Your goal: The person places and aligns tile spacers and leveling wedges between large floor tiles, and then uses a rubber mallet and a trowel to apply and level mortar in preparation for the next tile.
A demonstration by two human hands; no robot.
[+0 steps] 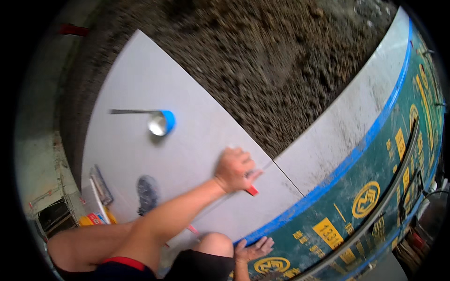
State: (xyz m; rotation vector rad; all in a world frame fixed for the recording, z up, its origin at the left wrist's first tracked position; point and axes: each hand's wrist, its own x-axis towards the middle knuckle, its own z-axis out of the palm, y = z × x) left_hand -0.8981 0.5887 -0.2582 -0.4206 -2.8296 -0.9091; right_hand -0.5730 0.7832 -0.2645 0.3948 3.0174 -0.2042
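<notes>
My left hand (pixel 235 169) is closed in a fist low over the pale grey tile (pixel 187 122), close to a joint. A small red piece (pixel 252 190) sticks out below its thumb; most of what the fist holds is hidden. Flat on the green printed sheet (pixel 344 208) rests my right hand (pixel 254 250), fingers spread, beside my knee and the blue tape (pixel 293 210). Farther left on the tile is a blue cup (pixel 168 122) with a whitish inside, a dark flat strip (pixel 131 111) reaching left from it. Another red piece (pixel 192 229) shows near my forearm.
Rough dark mortar or soil (pixel 267 61) lies beyond the tile's edge. A pale dusty tile strip (pixel 347 112) runs along the tape. At left are a long grey trowel-like tool (pixel 101 185), a yellow-and-red package (pixel 97 218) and a dark shoe-shaped thing (pixel 147 193). A dark bar (pixel 398 182) crosses the sheet.
</notes>
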